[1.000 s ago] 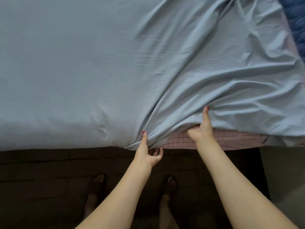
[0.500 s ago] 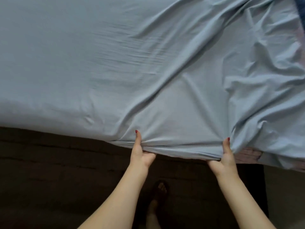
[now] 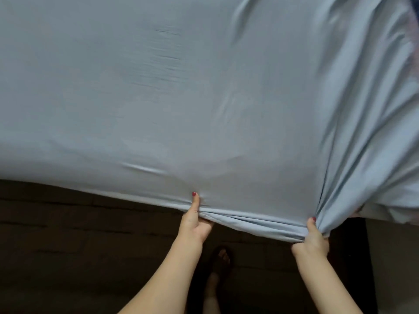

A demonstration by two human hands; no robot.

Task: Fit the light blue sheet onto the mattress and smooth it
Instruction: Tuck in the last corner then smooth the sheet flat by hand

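Note:
The light blue sheet (image 3: 204, 98) covers nearly the whole mattress top, stretched fairly flat in the middle and left. Its near hem is bunched into a roll between my two hands. My left hand (image 3: 195, 220) grips that hem at the bed's near edge, thumb on top. My right hand (image 3: 315, 236) grips the hem farther right, where deep folds fan up toward the right corner. A strip of the pinkish mattress (image 3: 360, 210) shows just right of my right hand.
The dark bed base (image 3: 79, 234) runs below the sheet's edge. My foot in a sandal (image 3: 221, 266) stands on the dark floor between my arms. A paler floor strip (image 3: 394, 264) lies at the right. Something dark blue (image 3: 416, 12) peeks in at the top right corner.
Both hands have pulled the hem toward me and to the right; the sheet now covers most of the checked mattress strip that showed a second ago, and the big diagonal folds have flattened.

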